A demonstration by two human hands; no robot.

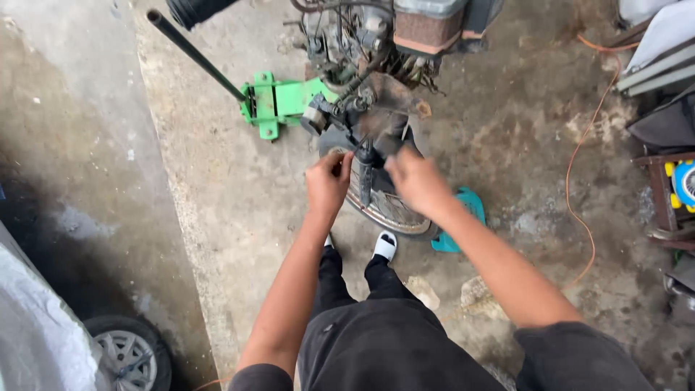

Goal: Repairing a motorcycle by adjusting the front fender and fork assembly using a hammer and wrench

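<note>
Motorcycle wheel point(384, 210), half hidden behind both hands point(327, 181) (right blurred), engine cropped

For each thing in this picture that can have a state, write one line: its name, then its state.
left hand: fingers closed at the top of the fork leg
right hand: blurred, at the fork; grip unclear
motorcycle front wheel: on the ground, between the feet
green floor jack: on the concrete, handle raised
orange cable: lying loose on the ground
teal object: on the ground beside the wheel
</note>
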